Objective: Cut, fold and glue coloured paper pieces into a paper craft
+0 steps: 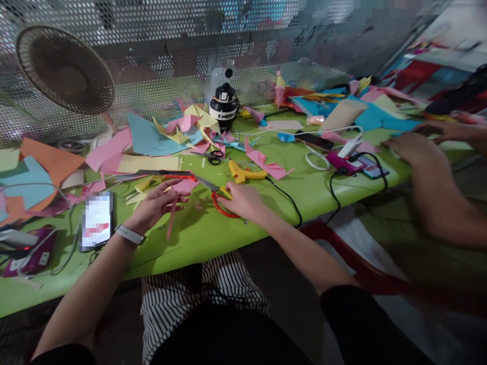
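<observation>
My left hand (157, 203) is over the green table with a narrow pink paper strip (171, 223) hanging from its fingers. My right hand (243, 203) grips the scissors (226, 209) by their red and yellow handles; the blades point left toward my left hand. Just beyond my right hand lies a yellow glue gun (245, 173) with a black cord. Behind my left hand is a red-orange tool with a long blade (178, 175), possibly a cutter. Small pink and yellow paper scraps (142, 187) are spread around it.
A phone (97, 223) and purple power strip (34, 251) lie left. A fan (66, 71), colored paper (152, 133), black scissors (215, 158) and a bottle (223, 109) stand or lie farther back. At right are another power strip (346, 163) and another person's hands (414, 147).
</observation>
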Available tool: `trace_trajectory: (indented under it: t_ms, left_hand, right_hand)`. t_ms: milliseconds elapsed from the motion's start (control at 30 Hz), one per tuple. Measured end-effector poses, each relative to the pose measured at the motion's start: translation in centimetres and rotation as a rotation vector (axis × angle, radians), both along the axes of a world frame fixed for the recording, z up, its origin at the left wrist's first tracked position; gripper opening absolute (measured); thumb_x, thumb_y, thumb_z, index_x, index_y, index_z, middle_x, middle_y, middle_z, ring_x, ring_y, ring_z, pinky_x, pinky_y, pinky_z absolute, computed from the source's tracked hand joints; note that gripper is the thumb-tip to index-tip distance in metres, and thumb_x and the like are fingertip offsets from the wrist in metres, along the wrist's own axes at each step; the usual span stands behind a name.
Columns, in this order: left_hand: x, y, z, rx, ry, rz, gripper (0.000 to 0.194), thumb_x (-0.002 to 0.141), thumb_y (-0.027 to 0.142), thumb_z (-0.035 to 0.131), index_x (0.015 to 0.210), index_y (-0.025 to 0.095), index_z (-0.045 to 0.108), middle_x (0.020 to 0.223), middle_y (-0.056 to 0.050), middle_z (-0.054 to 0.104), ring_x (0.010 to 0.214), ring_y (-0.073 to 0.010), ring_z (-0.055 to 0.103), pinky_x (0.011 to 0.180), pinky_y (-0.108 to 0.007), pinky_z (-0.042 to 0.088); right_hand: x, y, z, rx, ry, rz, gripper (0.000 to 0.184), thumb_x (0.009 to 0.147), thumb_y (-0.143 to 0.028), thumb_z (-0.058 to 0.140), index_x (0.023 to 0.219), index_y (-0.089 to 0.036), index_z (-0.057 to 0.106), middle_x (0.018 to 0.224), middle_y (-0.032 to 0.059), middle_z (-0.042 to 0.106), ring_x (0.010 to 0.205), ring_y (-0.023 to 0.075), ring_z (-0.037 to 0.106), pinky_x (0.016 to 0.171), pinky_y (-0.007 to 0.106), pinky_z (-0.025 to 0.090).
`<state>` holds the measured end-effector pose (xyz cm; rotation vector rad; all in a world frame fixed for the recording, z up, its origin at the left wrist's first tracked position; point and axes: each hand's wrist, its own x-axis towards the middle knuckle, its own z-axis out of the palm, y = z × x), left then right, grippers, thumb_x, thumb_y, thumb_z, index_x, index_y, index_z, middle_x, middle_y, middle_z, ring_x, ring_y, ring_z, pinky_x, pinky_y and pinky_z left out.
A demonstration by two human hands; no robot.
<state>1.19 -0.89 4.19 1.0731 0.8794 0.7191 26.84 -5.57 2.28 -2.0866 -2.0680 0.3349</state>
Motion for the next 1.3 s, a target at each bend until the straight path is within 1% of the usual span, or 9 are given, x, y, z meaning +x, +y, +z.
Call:
trace_trajectory:
  t_ms: [133, 233, 367, 500, 600, 733, 933, 1133, 1300]
  left_hand:
    - [0.9, -1.2, 1.1, 0.104, -0.011, -0.031, 0.044, 0.090, 0.025, 0.068, 0.132, 0.016, 0.058, 0.116, -0.013, 0.073, 0.111, -0.0211, 0.069, 0.101, -0.035, 0.051]
    - [2.2, -2.4, 1.9, 0.197, -0.010, -0.012, 0.047, 0.091, 0.028, 0.068, 0.135, 0.018, 0.056, 0.122, -0.012, 0.071, 0.124, -0.0227, 0.062, 0.113, -0.037, 0.040]
    - [4.0, -3.4, 2.2, 0.276, -0.072, 0.042, 0.049, 0.093, 0.031, 0.064, 0.140, 0.024, 0.052, 0.125, -0.009, 0.070, 0.130, -0.0223, 0.057, 0.114, -0.037, 0.038]
    - [4.5, -3.3, 1.7, 0.316, -0.138, 0.127, 0.048, 0.092, 0.030, 0.065, 0.139, 0.029, 0.054, 0.117, -0.005, 0.072, 0.130, -0.0215, 0.057, 0.113, -0.037, 0.039]
    - [3.9, -2.9, 1.0, 0.272, -0.168, 0.179, 0.045, 0.090, 0.030, 0.067, 0.134, 0.028, 0.057, 0.115, -0.004, 0.073, 0.126, -0.0209, 0.060, 0.111, -0.039, 0.041]
    - [3.0, -2.6, 0.4, 0.209, -0.186, 0.197, 0.041, 0.087, 0.029, 0.071, 0.127, 0.024, 0.061, 0.116, -0.006, 0.074, 0.120, -0.0206, 0.064, 0.111, -0.040, 0.043]
    - [2.1, -2.1, -0.3, 0.179, -0.126, 0.230, 0.043, 0.086, 0.029, 0.072, 0.127, 0.024, 0.061, 0.113, -0.006, 0.075, 0.113, -0.0191, 0.067, 0.108, -0.039, 0.047]
    - [0.9, -1.2, -2.7, 0.200, -0.090, 0.227, 0.050, 0.087, 0.033, 0.072, 0.134, 0.023, 0.057, 0.108, -0.006, 0.076, 0.112, -0.0194, 0.068, 0.102, -0.037, 0.050]
    - [0.2, -1.3, -3.6, 0.275, -0.016, 0.198, 0.048, 0.090, 0.036, 0.068, 0.136, 0.024, 0.057, 0.110, -0.006, 0.075, 0.108, -0.0199, 0.068, 0.098, -0.038, 0.053]
  right_hand:
    - [-0.4, -0.2, 0.6, 0.058, -0.001, 0.034, 0.032, 0.098, -0.043, 0.049, 0.107, -0.016, 0.062, 0.106, 0.0180, 0.070, 0.091, 0.0293, 0.067, 0.065, 0.035, 0.046]
    - [-1.0, -0.5, 1.1, 0.121, 0.257, 0.089, 0.027, 0.097, -0.040, 0.053, 0.105, -0.017, 0.064, 0.114, 0.0164, 0.068, 0.101, 0.0289, 0.064, 0.077, 0.040, 0.051]
    - [-3.0, -1.1, 1.3, -0.135, 0.969, 0.288, 0.028, 0.094, -0.044, 0.060, 0.105, -0.018, 0.062, 0.105, 0.0089, 0.071, 0.093, 0.0196, 0.067, 0.083, 0.035, 0.054]
    - [-4.2, -2.1, 1.0, -0.347, 1.264, 0.314, 0.024, 0.089, -0.041, 0.067, 0.089, -0.018, 0.061, 0.083, 0.0037, 0.072, 0.076, 0.0142, 0.067, 0.077, 0.031, 0.056]
    - [-3.7, -2.3, 0.8, -0.369, 1.298, 0.240, 0.027, 0.087, -0.043, 0.070, 0.084, -0.018, 0.062, 0.069, -0.0003, 0.069, 0.063, 0.0114, 0.065, 0.069, 0.028, 0.056]
    - [-2.5, -1.1, 0.5, -0.321, 1.311, 0.133, 0.024, 0.084, -0.040, 0.074, 0.083, -0.018, 0.063, 0.064, -0.0024, 0.065, 0.059, 0.0105, 0.064, 0.065, 0.026, 0.057]
    - [-0.7, 1.9, 0.7, -0.202, 1.152, 0.092, 0.015, 0.086, -0.029, 0.072, 0.082, -0.017, 0.064, 0.065, -0.0013, 0.064, 0.053, 0.0086, 0.057, 0.055, 0.023, 0.053]
    - [1.9, 5.9, 1.0, -0.066, 1.052, 0.041, 0.017, 0.085, -0.031, 0.072, 0.081, -0.017, 0.064, 0.065, -0.0017, 0.063, 0.053, 0.0086, 0.057, 0.052, 0.022, 0.051]
    - [5.3, 10.6, 0.9, 0.055, 0.901, -0.136, 0.015, 0.087, -0.022, 0.069, 0.075, -0.017, 0.062, 0.063, -0.0007, 0.064, 0.048, 0.0074, 0.054, 0.049, 0.019, 0.045]
